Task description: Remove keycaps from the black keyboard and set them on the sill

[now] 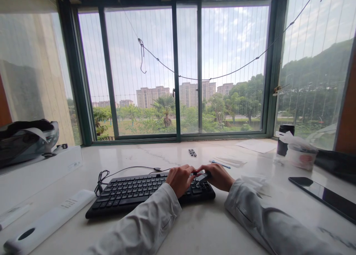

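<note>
A black wired keyboard (130,192) lies on the pale marble desk (200,225) in front of me. My left hand (180,178) is curled over the keyboard's right end, its fingertips pinched at a small dark object (201,178). My right hand (218,175) is closed on the same object from the other side, just above the keys. What the object is I cannot make out. Both arms wear white sleeves. The keyboard's cable (103,178) loops off its back left corner.
A white box (36,173) with a dark helmet-like item (26,140) on it stands at left. A long white part (47,221) lies near the front left. A black phone (325,196), a cup and a tub (300,155), papers, a blue pen (219,164) and small dark pieces (192,152) lie towards the window.
</note>
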### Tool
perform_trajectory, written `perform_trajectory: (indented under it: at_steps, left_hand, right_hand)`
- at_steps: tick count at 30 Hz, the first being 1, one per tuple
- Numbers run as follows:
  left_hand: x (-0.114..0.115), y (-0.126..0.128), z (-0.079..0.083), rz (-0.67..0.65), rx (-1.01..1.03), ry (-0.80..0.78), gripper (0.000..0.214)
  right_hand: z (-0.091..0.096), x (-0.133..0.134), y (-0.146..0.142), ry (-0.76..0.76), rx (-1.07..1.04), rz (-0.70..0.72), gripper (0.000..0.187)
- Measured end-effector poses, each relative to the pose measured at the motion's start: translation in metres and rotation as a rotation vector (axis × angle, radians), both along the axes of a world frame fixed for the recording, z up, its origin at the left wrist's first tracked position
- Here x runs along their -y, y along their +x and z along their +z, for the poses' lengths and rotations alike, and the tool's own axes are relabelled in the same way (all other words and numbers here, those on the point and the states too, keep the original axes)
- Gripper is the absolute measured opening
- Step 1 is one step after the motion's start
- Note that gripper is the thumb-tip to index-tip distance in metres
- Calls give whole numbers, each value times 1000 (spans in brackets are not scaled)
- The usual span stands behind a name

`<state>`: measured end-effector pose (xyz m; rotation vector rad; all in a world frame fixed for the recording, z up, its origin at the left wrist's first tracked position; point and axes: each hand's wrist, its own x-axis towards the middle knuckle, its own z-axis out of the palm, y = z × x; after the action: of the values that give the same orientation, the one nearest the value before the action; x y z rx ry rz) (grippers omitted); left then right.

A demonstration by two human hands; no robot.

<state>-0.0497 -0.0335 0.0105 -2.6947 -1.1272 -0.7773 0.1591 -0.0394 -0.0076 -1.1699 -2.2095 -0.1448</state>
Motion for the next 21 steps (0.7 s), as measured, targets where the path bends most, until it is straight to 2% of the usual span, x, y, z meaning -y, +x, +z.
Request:
perform_trajectory:
  at_steps: [21]
  left_hand:
    - [0, 0, 1, 14, -14, -14, 26]
  right_hand:
    - [1, 0, -1, 4, 15, -32, 28]
